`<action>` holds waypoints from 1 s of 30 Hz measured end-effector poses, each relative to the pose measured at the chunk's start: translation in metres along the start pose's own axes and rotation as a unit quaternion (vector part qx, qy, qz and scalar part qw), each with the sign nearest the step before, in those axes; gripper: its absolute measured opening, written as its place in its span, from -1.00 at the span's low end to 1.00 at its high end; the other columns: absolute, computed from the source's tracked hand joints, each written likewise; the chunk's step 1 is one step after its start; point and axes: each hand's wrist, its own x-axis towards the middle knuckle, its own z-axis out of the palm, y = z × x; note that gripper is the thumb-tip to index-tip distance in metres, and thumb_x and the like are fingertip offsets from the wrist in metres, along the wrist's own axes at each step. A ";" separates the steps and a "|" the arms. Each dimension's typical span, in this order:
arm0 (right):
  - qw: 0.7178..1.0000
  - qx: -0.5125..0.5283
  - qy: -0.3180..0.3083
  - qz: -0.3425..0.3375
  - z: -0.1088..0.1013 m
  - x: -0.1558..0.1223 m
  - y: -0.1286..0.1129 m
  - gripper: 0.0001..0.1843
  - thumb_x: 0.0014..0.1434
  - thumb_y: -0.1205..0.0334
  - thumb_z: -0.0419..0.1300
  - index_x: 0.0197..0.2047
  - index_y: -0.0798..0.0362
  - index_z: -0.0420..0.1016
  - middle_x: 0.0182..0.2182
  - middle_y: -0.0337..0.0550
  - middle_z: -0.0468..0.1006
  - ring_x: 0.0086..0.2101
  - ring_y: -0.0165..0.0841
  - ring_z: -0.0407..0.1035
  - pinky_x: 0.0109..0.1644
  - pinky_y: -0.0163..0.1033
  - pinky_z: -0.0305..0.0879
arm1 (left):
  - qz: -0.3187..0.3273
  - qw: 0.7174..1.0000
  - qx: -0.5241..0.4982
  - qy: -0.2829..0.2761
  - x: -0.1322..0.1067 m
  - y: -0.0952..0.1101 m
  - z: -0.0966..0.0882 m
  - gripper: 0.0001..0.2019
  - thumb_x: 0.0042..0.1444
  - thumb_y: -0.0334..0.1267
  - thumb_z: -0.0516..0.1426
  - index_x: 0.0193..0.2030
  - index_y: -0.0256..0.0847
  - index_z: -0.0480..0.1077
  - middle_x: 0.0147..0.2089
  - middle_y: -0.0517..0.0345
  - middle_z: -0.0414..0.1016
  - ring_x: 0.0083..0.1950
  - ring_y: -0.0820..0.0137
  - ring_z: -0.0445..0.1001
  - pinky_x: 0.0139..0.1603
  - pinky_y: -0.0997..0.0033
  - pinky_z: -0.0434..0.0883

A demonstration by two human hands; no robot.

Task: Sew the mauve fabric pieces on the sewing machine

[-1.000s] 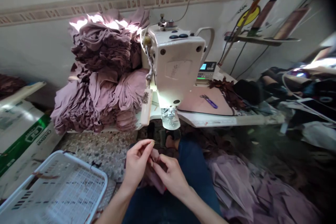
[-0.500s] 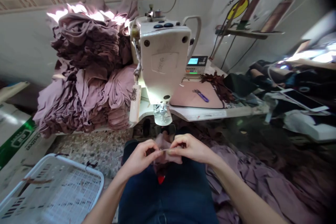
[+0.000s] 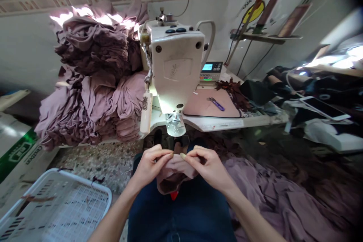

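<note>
Over my lap, my left hand [image 3: 151, 164] and my right hand [image 3: 205, 164] pinch the upper edge of a mauve fabric piece [image 3: 174, 172] between thumbs and fingers. The two pinches are a short way apart, and the cloth hangs below them in a loose loop with a dark opening. A small red thing [image 3: 174, 196] shows under its lower edge; its kind is unclear. Directly beyond my hands stands the white sewing machine [image 3: 177, 56], its clear guard [image 3: 175, 125] just above the cloth in the view.
Stacks of mauve fabric [image 3: 93, 94] fill the table's left side. Purple thread snips [image 3: 217, 104] lie on a pink mat [image 3: 198, 102]. A white basket [image 3: 106, 193] stands at lower left. More mauve cloth [image 3: 269, 193] lies at right, below a phone [image 3: 326, 107].
My hands have spread slightly apart along the cloth's edge. The fabric, bunched before, now hangs wider and lower with its opening showing.
</note>
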 end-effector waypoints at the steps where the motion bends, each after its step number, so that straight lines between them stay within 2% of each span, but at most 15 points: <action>1: 0.999 -0.023 0.019 -0.031 0.000 -0.001 -0.004 -0.55 0.37 -0.09 0.34 -0.43 0.04 0.68 -0.51 -0.19 0.48 -0.49 -0.36 0.31 -0.40 -0.25 0.23 | 0.010 1.000 0.008 -0.002 0.001 0.003 -0.002 -0.71 0.43 -0.09 0.23 -0.13 -0.17 0.76 -0.41 0.11 0.43 -0.33 0.35 0.42 -0.30 0.39 0.30; 4: 0.992 -0.059 0.058 -0.097 -0.001 0.001 -0.015 -0.63 0.42 0.02 0.32 -0.37 0.02 0.70 -0.51 -0.20 0.45 -0.50 -0.36 0.29 -0.39 -0.22 0.21 | 0.014 1.000 -0.006 -0.003 0.005 0.011 -0.007 -0.69 0.46 -0.10 0.19 -0.18 -0.18 0.71 -0.35 0.08 0.47 -0.29 0.32 0.44 -0.25 0.38 0.33; 7: 0.987 -0.063 0.088 -0.117 -0.003 0.011 -0.023 -0.64 0.42 0.02 0.32 -0.37 0.02 0.69 -0.51 -0.21 0.42 -0.50 -0.35 0.28 -0.38 -0.21 0.21 | 0.010 0.999 -0.025 0.021 0.012 0.021 -0.010 -0.69 0.46 -0.09 0.18 -0.22 -0.18 0.67 -0.30 0.07 0.51 -0.25 0.30 0.45 -0.20 0.38 0.34; 12: 0.988 -0.043 0.126 -0.083 -0.006 0.034 -0.028 -0.59 0.34 -0.07 0.33 -0.43 0.02 0.65 -0.54 -0.24 0.38 -0.51 -0.37 0.21 -0.38 -0.23 0.20 | -0.013 0.997 -0.034 0.064 0.027 0.034 -0.011 -0.65 0.44 -0.05 0.17 -0.28 -0.19 0.63 -0.32 0.09 0.49 -0.27 0.30 0.45 -0.20 0.39 0.36; 18: 0.995 0.014 0.098 -0.006 -0.010 0.051 -0.018 -0.57 0.22 -0.11 0.39 -0.49 0.06 0.63 -0.62 -0.29 0.32 -0.53 -0.39 0.14 -0.42 -0.25 0.15 | -0.056 0.992 -0.023 0.114 0.043 0.038 -0.010 -0.70 0.29 -0.04 0.29 -0.38 -0.19 0.59 -0.37 0.11 0.56 -0.31 0.29 0.46 -0.26 0.38 0.36; 21: 0.992 0.042 0.116 -0.002 -0.011 0.055 -0.013 -0.56 0.21 -0.12 0.41 -0.48 0.07 0.64 -0.61 -0.28 0.35 -0.53 -0.38 0.18 -0.41 -0.25 0.17 | -0.063 0.987 -0.013 0.144 0.051 0.036 -0.008 -0.73 0.20 -0.07 0.35 -0.39 -0.19 0.50 -0.48 0.22 0.40 -0.41 0.37 0.35 -0.35 0.41 0.27; 24: 0.990 0.043 0.131 -0.003 -0.010 0.060 -0.010 -0.53 0.24 -0.16 0.38 -0.48 0.06 0.63 -0.63 -0.28 0.34 -0.54 -0.35 0.22 -0.43 -0.24 0.17 | -0.071 0.983 -0.061 0.160 0.060 0.030 -0.005 -0.72 0.19 -0.05 0.36 -0.24 -0.17 0.44 -0.51 0.36 0.19 -0.48 0.45 0.21 -0.42 0.46 0.17; 27: 0.988 0.037 0.149 -0.007 -0.011 0.067 -0.007 -0.54 0.24 -0.16 0.39 -0.47 0.06 0.65 -0.64 -0.28 0.35 -0.54 -0.36 0.21 -0.42 -0.24 0.16 | -0.079 0.977 -0.126 0.150 0.069 0.024 -0.002 -0.68 0.24 0.00 0.33 -0.13 -0.15 0.38 -0.48 0.38 0.18 -0.48 0.45 0.20 -0.44 0.47 0.16; 30: 0.986 0.037 0.163 -0.017 -0.013 0.076 -0.003 -0.56 0.23 -0.12 0.40 -0.46 0.08 0.67 -0.61 -0.27 0.40 -0.52 -0.37 0.21 -0.39 -0.24 0.15 | -0.073 0.976 -0.146 0.146 0.077 0.022 0.000 -0.67 0.26 0.01 0.32 -0.12 -0.16 0.37 -0.47 0.39 0.17 -0.49 0.47 0.17 -0.44 0.48 0.14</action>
